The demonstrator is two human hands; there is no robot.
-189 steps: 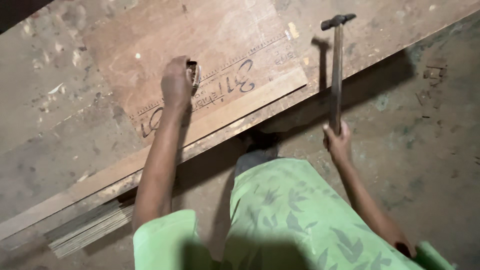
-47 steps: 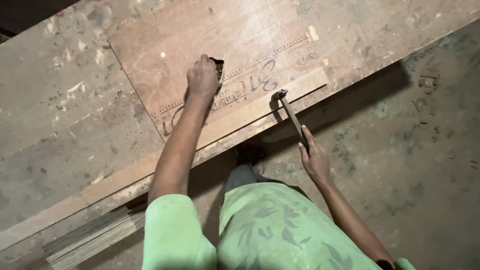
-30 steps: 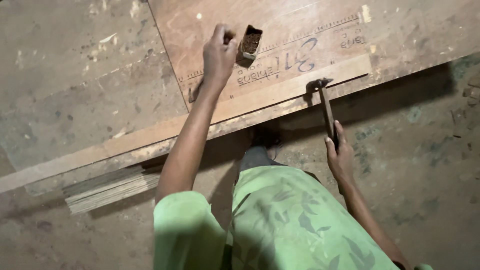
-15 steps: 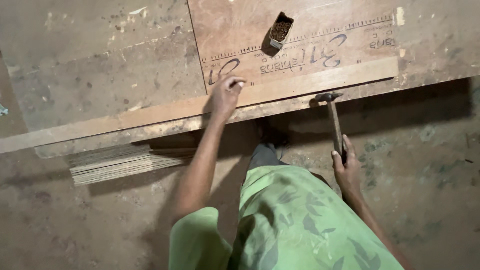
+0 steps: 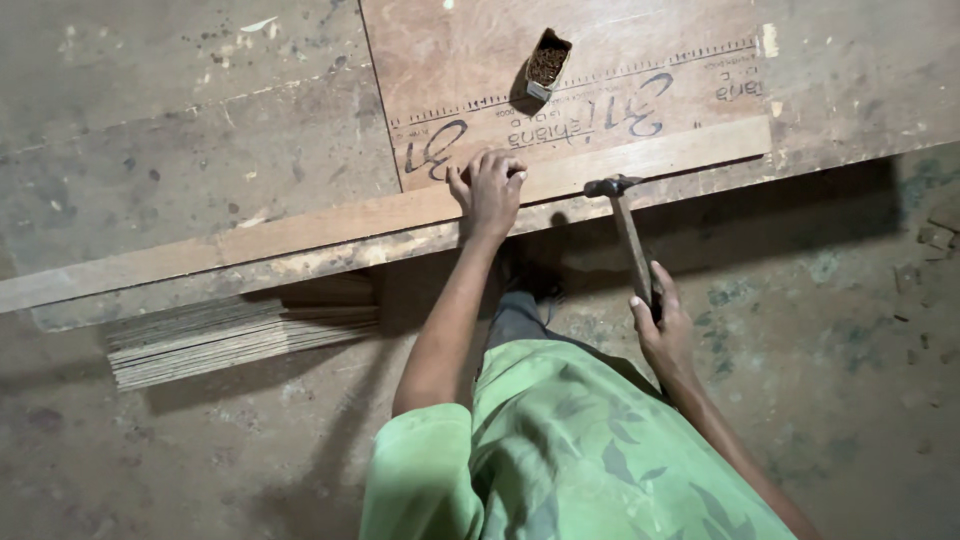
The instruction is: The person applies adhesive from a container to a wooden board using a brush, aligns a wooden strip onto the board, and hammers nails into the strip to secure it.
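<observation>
Box (image 5: 548,62) of nails, small, open, above left hand (image 5: 490,190).

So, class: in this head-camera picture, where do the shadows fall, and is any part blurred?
Head view: dim, even light with no glare; a dark shadow lies on the floor under the workbench edge, and the small nail box casts a short one to its left. Left hand, right hand and hammer look sharp.

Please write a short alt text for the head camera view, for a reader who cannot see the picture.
Seen from above, a person in a green shirt presses the left hand on a long wooden strip at the edge of a workbench, while the right hand holds a hammer with its head near the strip. A small open box with dark contents stands on a brown board behind.
</observation>
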